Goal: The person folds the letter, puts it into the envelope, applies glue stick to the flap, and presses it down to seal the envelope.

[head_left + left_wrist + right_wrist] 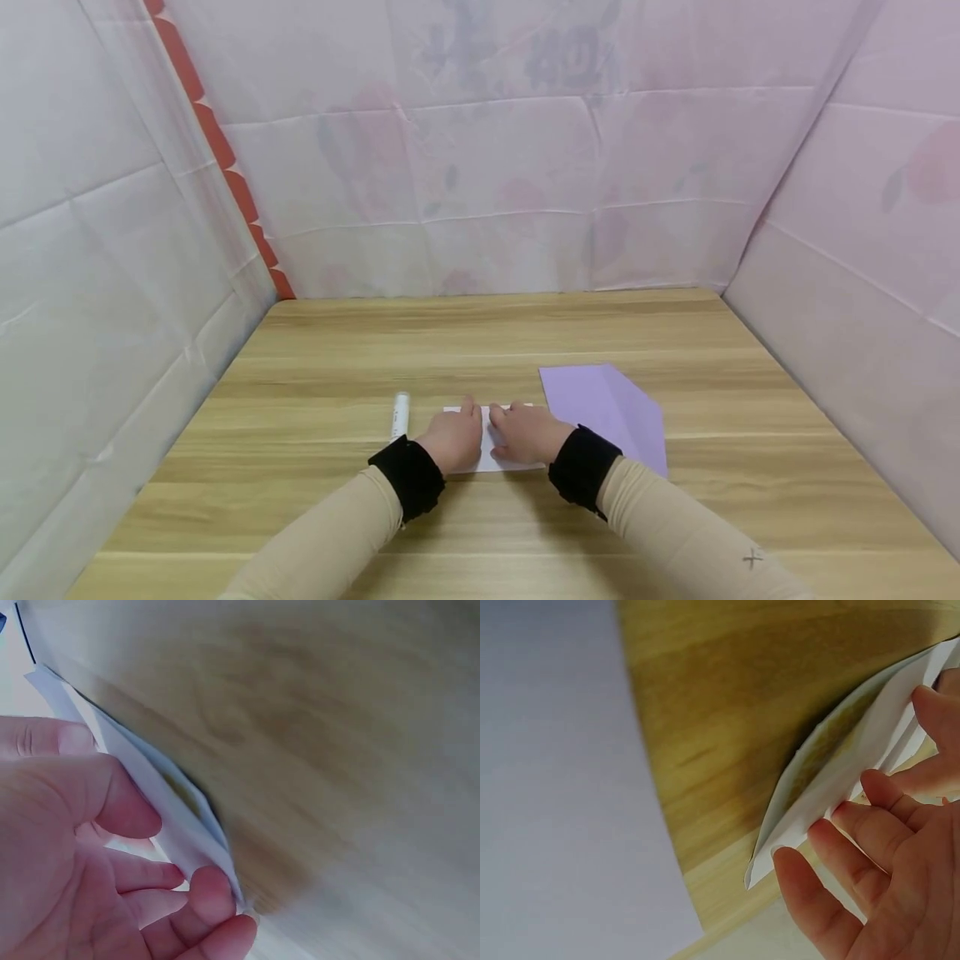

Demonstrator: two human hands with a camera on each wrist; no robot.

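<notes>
Low centre of the head view: 2 hands at work on 1 sheet of white paper (491, 454), lying flat on the wooden table (480, 333) near its front edge. Left hand (452, 439) on the paper's left part, right hand (527, 433) on its right part, knuckles nearly touching, fingertips reaching toward the paper's far edge.

Left wrist view: left hand (97, 877) filling the lower left of the frame, fingers (214, 892) curled under a lifted edge of the white paper (172, 817), thumb on top, pinching the sheet. Paper bowed up off the blurred table (337, 750), a dark gap showing beneath the edge.

Right wrist view: right hand (885, 885) at the lower right, fingers (810, 900) curled along the raised edge of the white paper (840, 772), gripping it. Sheet arched above the table (727, 712), its corner pointing toward the lower centre of the frame.

Left of the paper in the head view: a white glue stick (400, 414), lying on its side, just beside the left hand. Right of the paper: a lilac sheet (607, 408) with 1 corner folded, partly under the right wrist; seen again as a pale lilac field (555, 787) over the left half of the right wrist view. Beige sleeves with black cuffs (411, 475) on both forearms. Pale, creased sheeting (480, 167) hung on 3 sides of the table.
</notes>
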